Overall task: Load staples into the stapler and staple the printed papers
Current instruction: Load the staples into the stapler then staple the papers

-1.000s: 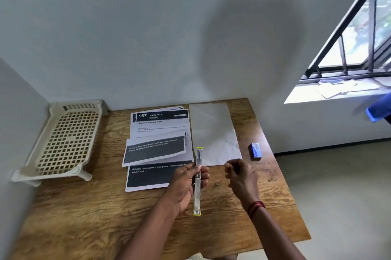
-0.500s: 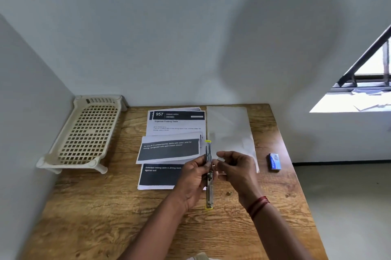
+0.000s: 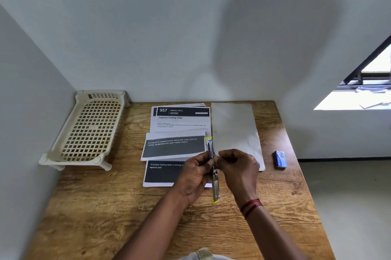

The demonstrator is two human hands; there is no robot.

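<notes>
A slim metal stapler (image 3: 215,188) with yellow ends is opened out flat into one long strip above the wooden table (image 3: 105,217). My left hand (image 3: 195,175) grips it around the middle. My right hand (image 3: 237,166) has its fingertips pinched together at the stapler's hinge; whether a strip of staples sits between them is too small to tell. Printed papers (image 3: 179,128) with dark bands lie fanned out behind my hands. A blank white sheet (image 3: 234,128) lies to their right. A small blue staple box (image 3: 280,159) rests near the table's right edge.
A cream plastic lattice tray (image 3: 88,130) stands on short legs at the table's back left, against the corner of the walls. To the right the table ends above a grey floor, below a window sill (image 3: 355,97).
My right hand has come in from the right and now meets the stapler at its middle. The view has swung left, so the staple box and window sit further right.
</notes>
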